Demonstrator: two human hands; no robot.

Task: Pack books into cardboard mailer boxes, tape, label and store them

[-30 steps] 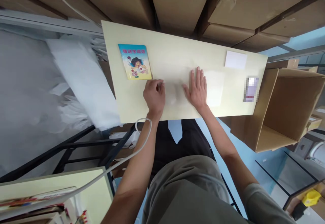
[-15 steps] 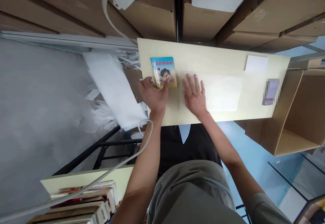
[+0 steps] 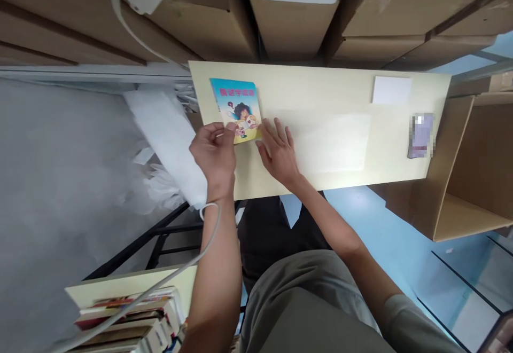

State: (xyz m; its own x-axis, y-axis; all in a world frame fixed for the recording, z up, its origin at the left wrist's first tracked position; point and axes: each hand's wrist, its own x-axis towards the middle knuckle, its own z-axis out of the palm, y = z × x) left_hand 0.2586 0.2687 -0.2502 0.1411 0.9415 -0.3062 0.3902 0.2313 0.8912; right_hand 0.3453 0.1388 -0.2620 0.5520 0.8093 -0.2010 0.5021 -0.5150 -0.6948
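Observation:
A small book [image 3: 238,104] with a blue and yellow cover, pink Chinese characters and a cartoon child lies at the left of the pale table [image 3: 312,88]. At its lower left corner, my left hand [image 3: 216,150] pinches the book, thumb on the cover and fingers folded at the edge. Fingers apart, my right hand [image 3: 280,153] rests flat by the book's lower right side; its fingertips are at or touching that edge. To the right of this hand, a thin whitish sheet [image 3: 332,144] lies on the table.
Cardboard boxes [image 3: 292,32] line the far side. A white rectangular piece [image 3: 391,90] and a blurred-out purple object [image 3: 421,135] sit at the right. Beyond stands an open carton [image 3: 479,155]. Books [image 3: 132,323] fill the lower left, and a white cable [image 3: 176,273] crosses my left forearm.
The camera view has shifted. My left hand now has the book's lower left corner between thumb and fingers. My right hand has moved left from the sheet to the book's side.

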